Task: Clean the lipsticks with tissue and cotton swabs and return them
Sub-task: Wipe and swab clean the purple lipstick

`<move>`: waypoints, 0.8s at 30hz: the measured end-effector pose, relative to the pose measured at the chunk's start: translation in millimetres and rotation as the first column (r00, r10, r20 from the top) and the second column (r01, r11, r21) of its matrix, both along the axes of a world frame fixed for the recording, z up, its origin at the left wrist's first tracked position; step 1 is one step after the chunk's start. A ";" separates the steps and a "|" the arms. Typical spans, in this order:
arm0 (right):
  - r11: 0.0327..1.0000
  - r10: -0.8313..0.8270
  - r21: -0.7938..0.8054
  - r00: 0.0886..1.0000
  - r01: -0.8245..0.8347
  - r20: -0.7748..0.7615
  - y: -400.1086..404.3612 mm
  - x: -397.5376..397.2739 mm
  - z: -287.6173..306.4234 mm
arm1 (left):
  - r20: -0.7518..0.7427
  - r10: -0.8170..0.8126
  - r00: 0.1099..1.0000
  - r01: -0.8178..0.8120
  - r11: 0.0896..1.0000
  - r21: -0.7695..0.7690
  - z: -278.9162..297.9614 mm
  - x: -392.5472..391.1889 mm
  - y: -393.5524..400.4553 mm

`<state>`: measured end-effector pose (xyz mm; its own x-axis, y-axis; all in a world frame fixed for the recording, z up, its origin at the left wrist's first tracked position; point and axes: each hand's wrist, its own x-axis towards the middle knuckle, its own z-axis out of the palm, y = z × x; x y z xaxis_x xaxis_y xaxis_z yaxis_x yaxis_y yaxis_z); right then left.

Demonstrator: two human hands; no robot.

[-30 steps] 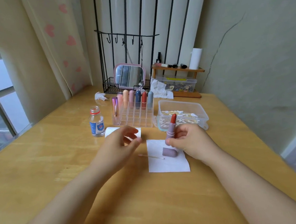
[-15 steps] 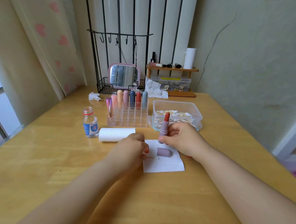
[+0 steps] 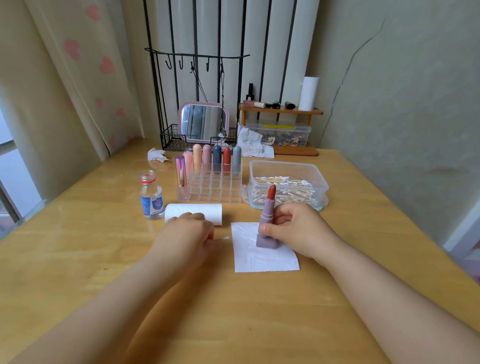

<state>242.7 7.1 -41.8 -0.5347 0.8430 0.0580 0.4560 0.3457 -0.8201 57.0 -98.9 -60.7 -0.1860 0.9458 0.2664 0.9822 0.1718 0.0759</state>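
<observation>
Holding the open lipstick (image 3: 268, 208) upright in our right hand (image 3: 297, 231), fingers curled round its mauve tube, we keep it over the white tissue (image 3: 265, 259), where its cap (image 3: 267, 241) lies. Our left hand (image 3: 186, 234) has come down from the paper roll (image 3: 193, 210) to the worktop (image 3: 70, 260) and now pinches the cotton swab (image 3: 222, 239), which lay untouched left of the tissue a second ago. We judge that swabbing the tube comes next; the rack (image 3: 209, 183) waits beyond.
</observation>
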 end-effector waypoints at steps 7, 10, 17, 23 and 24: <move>0.997 -0.026 0.075 0.999 0.023 0.041 2.1 7.3 2.5 | 0.028 -0.059 0.998 0.058 0.998 0.032 -1.2 18.0 -2.4; 0.996 -0.036 0.080 0.998 0.032 0.048 4.6 10.9 1.8 | 0.035 -0.239 0.970 0.239 0.971 0.017 2.2 37.2 0.9; 0.996 -0.058 0.071 0.998 0.056 0.033 6.2 14.9 2.2 | 0.083 -0.209 0.974 0.209 0.978 0.010 -3.6 52.5 30.6; 0.993 -0.104 0.049 0.995 0.104 -0.007 8.8 30.5 2.5 | 0.136 -0.191 0.972 0.197 0.980 -0.036 -8.9 63.4 50.4; 0.993 -0.110 0.052 0.994 0.110 -0.009 9.1 32.7 1.5 | 0.136 -0.177 0.975 0.183 0.983 -0.030 -8.6 65.8 51.7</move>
